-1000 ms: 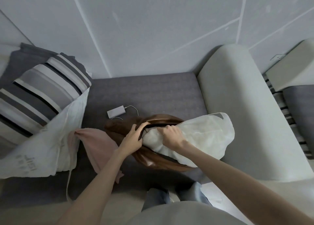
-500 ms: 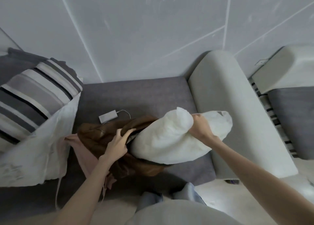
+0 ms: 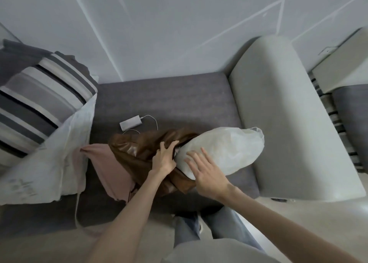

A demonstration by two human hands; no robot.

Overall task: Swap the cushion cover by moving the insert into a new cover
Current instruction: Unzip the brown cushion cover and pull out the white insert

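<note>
A white cushion insert [image 3: 223, 149] lies on the grey sofa seat [image 3: 165, 101], its left end still inside the mouth of a shiny brown cover [image 3: 137, 149]. My left hand [image 3: 164, 157] grips the edge of the brown cover's opening. Fingers spread and straight, my right hand [image 3: 207, 173] hovers over or rests on the insert's near left end; contact is unclear. A pink cover [image 3: 105, 163] lies flat, partly under the brown one.
A white power bank [image 3: 130, 123] with a cable lies behind the covers. A striped cushion [image 3: 39, 103] and a white cloth bag [image 3: 49, 163] fill the left. The pale sofa armrest [image 3: 288, 119] bounds the right. My legs stand at the seat's front edge.
My right hand let go of the insert's far end and came back to its near left end with fingers spread. The insert dropped lower onto the seat. My left hand kept hold of the brown cover.
</note>
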